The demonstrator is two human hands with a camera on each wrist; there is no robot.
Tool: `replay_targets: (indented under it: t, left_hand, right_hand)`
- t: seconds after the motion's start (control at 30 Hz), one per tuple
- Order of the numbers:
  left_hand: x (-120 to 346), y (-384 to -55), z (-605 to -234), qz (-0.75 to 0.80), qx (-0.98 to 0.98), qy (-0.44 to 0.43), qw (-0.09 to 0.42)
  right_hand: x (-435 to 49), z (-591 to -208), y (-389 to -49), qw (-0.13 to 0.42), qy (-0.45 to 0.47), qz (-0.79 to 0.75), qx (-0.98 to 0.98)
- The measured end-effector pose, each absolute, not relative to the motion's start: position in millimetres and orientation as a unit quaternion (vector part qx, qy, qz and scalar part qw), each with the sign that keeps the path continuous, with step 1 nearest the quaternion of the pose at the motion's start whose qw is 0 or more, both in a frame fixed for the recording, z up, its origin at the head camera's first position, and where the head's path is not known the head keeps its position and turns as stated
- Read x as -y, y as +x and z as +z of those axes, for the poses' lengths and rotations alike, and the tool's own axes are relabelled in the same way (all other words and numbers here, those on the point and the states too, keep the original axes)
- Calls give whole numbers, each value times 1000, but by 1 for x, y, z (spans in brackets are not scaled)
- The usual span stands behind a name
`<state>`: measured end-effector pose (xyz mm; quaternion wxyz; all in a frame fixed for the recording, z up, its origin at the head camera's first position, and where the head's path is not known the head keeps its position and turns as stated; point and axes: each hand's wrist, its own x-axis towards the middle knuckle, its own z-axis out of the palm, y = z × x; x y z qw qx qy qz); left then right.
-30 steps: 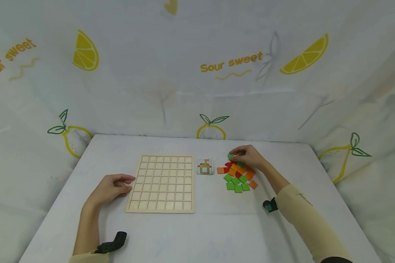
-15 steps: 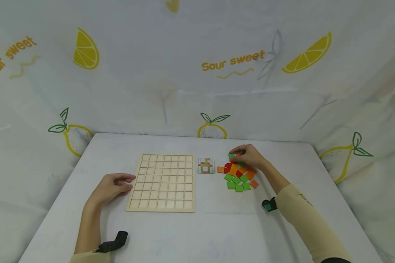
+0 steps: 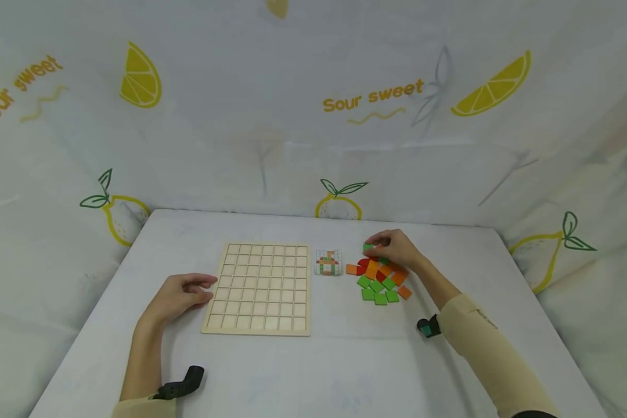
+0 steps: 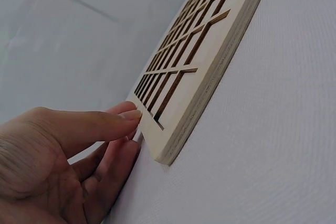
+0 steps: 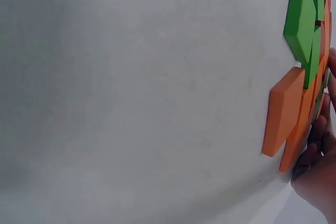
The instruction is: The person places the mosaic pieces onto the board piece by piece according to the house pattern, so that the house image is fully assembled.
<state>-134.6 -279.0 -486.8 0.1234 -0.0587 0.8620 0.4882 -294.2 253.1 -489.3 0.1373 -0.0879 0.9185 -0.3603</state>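
Observation:
My left hand (image 3: 180, 293) rests at the left edge of a wooden grid board (image 3: 261, 335), fingers loosely bent. In the left wrist view, its thumb tip (image 4: 131, 115) touches the board's side near a corner. My right hand (image 3: 397, 247) reaches over the far side of a pile of tiles, with a green tile (image 3: 368, 247) between its thumb and index fingertips. Orange tiles (image 3: 400, 277), red tiles and green tiles (image 3: 380, 299) lie in the pile below and beside it. In the right wrist view the right hand (image 5: 320, 166) shows only at the right border, its fingertips partly hidden.
A small pattern card (image 3: 328, 263) with a coloured picture on a grid lies between board and tiles. White cloth covers the table (image 3: 355, 366); a lemon-printed curtain (image 3: 292, 116) hangs behind. Black wrist mounts (image 3: 183, 386) sit on both forearms.
The head view has shifted slightly. Both hands stay in place, while some orange and red tiles beneath the right hand have moved a little.

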Motion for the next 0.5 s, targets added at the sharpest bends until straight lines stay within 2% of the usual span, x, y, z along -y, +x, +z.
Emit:
replay_targets:
  t: [0.5]
  left_hand:
    - [280, -134, -488, 483, -866, -59, 114]
  right_hand:
    - [-251, -487, -293, 126, -99, -354, -921]
